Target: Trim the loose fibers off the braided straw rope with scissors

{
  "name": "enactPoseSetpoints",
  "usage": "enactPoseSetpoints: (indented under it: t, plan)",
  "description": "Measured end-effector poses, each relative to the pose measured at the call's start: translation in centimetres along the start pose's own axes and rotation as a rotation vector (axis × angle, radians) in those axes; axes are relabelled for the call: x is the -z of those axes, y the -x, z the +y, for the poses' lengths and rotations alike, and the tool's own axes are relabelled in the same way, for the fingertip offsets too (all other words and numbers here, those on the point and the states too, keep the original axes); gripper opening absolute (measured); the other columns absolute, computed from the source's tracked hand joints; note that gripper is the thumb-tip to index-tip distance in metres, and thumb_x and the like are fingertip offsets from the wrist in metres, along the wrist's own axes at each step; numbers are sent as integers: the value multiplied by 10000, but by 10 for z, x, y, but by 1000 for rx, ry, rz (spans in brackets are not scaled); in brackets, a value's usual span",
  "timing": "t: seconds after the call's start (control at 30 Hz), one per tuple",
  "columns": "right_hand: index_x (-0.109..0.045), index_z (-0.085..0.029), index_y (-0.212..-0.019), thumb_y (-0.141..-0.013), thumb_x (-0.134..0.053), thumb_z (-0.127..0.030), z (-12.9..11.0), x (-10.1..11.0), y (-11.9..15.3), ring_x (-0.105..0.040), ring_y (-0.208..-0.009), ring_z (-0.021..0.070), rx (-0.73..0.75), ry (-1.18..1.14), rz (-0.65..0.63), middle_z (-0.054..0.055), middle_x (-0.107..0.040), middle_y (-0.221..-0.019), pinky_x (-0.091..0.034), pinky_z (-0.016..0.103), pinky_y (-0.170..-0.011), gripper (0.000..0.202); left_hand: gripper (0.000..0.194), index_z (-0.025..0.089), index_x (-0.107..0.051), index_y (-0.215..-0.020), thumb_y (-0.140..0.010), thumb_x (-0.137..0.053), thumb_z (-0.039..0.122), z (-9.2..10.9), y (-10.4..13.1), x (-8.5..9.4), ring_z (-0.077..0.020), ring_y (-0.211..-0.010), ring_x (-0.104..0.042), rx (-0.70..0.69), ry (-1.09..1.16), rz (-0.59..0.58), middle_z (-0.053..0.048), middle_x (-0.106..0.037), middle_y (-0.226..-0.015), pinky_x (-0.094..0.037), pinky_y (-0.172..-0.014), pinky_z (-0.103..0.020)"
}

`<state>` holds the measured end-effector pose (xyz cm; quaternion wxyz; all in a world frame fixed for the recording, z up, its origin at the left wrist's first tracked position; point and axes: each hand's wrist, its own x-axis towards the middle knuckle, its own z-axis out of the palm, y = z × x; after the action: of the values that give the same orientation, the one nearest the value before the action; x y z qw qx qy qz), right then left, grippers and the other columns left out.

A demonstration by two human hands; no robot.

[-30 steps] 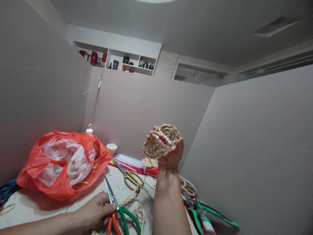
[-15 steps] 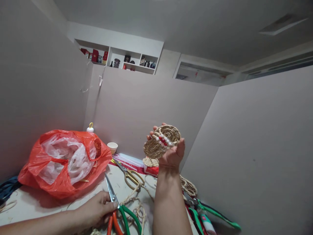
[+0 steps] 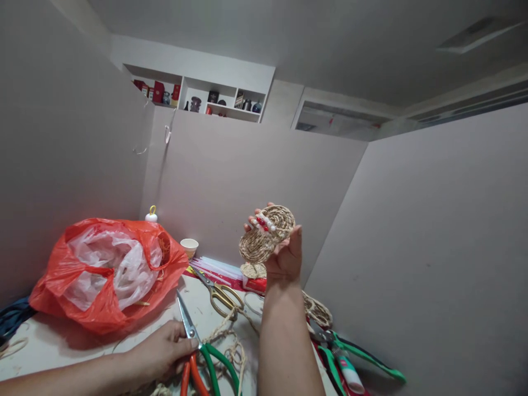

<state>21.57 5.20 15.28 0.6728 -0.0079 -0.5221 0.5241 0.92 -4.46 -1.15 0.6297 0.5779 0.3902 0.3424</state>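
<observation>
My right hand [image 3: 287, 250] is raised, palm towards me, thumb at the right. It is closed round a small coiled-straw slipper [image 3: 264, 242], whose strap carries white and red beads. Low at the left, my left hand [image 3: 167, 349] grips scissors [image 3: 191, 333] near the pivot, with one orange and one green handle. Their blades look closed and point away over the table [image 3: 165, 319]. Tangled straw cord [image 3: 231, 344] lies beside the handles, partly hidden by them. Behind it are gold-handled scissors [image 3: 223, 294].
A red plastic bag [image 3: 53, 275] with white plastic inside stands at the left. A paper cup [image 3: 190, 246] and pale sticks [image 3: 218, 268] are at the back. On the right lie another woven straw piece [image 3: 317, 309], green-handled pliers [image 3: 363, 357] and a bottle [image 3: 350, 375]. Grey partitions [image 3: 231, 176] surround the table.
The right hand has shifted slightly left and up, turning the slipper so its beaded strap sits further left. My left hand and its scissors have barely moved.
</observation>
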Motion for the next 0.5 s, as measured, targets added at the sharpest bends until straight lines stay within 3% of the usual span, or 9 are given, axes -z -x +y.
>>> enactPoseSetpoints:
  t: [0.27, 0.5]
  plan:
    - [-592, -241, -1130, -728, -584, -598, 0, -3, 0, -650, -952, 223, 11, -45, 28, 58, -690, -1006, -514, 448, -854, 538, 528, 154, -486, -614, -615, -611, 668, 6, 3, -1, -38, -326, -237, 19, -28, -13, 78, -383, -399, -92, -364, -223]
    - [-590, -207, -1131, -750, -549, -580, -1, -8, -1, -669, -868, 215, -29, -93, 43, 74, -698, -951, -523, 439, -818, 535, 514, 143, -501, -634, -659, -597, 647, 0, 0, 3, -43, -366, -270, -3, -40, -35, 63, -406, -446, -128, -386, -219]
